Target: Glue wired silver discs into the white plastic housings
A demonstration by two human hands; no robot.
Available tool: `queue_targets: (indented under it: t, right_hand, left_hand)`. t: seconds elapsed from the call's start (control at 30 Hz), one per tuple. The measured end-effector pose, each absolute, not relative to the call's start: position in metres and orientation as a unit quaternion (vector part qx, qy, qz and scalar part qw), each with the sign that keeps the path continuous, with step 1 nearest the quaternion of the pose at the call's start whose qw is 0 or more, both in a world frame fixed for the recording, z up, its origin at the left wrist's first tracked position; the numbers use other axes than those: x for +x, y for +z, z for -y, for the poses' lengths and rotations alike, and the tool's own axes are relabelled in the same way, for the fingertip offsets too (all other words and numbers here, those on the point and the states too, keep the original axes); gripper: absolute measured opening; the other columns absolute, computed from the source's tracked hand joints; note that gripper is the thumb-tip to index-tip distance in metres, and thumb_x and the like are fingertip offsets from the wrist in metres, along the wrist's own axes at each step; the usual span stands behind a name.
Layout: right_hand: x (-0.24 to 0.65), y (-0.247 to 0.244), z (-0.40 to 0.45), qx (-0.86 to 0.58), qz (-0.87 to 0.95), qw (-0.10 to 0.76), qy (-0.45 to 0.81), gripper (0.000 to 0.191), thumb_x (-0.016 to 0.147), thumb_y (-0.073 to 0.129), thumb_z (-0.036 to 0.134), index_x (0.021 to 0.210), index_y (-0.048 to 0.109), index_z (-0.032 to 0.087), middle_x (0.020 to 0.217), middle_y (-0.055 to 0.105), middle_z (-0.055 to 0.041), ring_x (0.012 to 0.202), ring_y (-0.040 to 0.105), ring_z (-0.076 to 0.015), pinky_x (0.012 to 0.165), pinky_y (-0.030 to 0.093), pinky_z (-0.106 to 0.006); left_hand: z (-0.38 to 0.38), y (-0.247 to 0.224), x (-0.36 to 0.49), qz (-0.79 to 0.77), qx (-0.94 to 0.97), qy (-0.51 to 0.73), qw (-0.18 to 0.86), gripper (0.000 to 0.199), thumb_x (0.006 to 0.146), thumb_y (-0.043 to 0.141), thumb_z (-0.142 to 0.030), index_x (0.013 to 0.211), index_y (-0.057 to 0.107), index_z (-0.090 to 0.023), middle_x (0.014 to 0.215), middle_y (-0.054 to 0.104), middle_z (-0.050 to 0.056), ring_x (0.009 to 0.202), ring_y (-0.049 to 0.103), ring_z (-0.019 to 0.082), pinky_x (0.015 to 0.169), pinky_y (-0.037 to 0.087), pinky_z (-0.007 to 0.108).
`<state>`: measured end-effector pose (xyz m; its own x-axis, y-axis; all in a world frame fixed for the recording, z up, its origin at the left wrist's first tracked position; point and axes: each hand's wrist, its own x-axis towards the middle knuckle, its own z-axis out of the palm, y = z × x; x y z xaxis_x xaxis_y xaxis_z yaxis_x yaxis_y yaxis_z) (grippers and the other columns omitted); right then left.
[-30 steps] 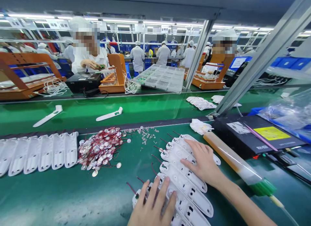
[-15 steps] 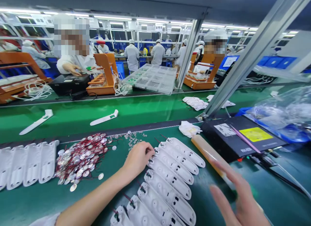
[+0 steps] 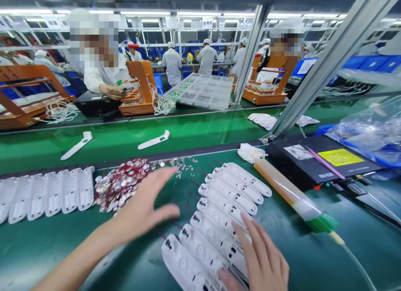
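A row of white plastic shells (image 3: 184, 261) lies slanted across the green table, short red wires sticking out at their upper-left ends. My left hand (image 3: 144, 205) hovers left of the row, thumb and fingers apart, with nothing held. Over the nearer shells, my right hand (image 3: 263, 257) has its fingers spread and covers their lower right ends; whether it touches them is unclear. Behind my left hand is a heap of silvery round discs with red wires (image 3: 119, 184). Small clear pieces (image 3: 184, 165) are scattered beyond its fingertips.
A syringe of amber paste (image 3: 282, 186) with a tube lies right of the shells, near a black box (image 3: 319, 157). More shells (image 3: 69, 191) stand in line at left. Beyond runs a green belt (image 3: 194, 136) with white parts; a metal post (image 3: 313, 74) slants up at right.
My left hand has come away from the shells' wired ends and opened. My right hand has moved from beside the syringe to over the nearer shells. The whole view has shifted a little.
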<state>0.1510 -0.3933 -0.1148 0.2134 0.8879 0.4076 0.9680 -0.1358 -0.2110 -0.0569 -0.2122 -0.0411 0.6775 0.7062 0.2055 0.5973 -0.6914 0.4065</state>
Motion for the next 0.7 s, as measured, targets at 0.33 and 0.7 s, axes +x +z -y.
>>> queue_targets:
  t: [0.33, 0.7]
  right_hand:
    - [0.218, -0.124, 0.32, -0.784, 0.604, 0.137, -0.046, 0.063, 0.09, 0.016, 0.055, 0.137, 0.026, 0.013, 0.144, 0.025, -0.0158, 0.132, 0.022, -0.0315, 0.097, 0.03, -0.055]
    - [0.231, -0.119, 0.285, -0.735, 0.661, 0.144, -0.027, 0.067, 0.088, 0.016, 0.059, 0.134, 0.034, 0.013, 0.142, 0.031, -0.0135, 0.132, 0.023, -0.0306, 0.096, 0.031, -0.054]
  left_hand:
    - [0.292, -0.077, -0.055, -0.151, 0.987, 0.019, 0.055, 0.066, 0.088, 0.043, -0.052, 0.141, 0.014, -0.028, 0.149, 0.016, 0.003, 0.134, 0.019, 0.028, 0.104, 0.026, 0.053]
    - [0.291, -0.098, -0.024, -0.149, 0.974, 0.121, -0.122, 0.06, 0.083, 0.042, -0.059, 0.128, 0.045, -0.019, 0.131, 0.048, 0.014, 0.115, 0.044, 0.031, 0.087, 0.04, 0.044]
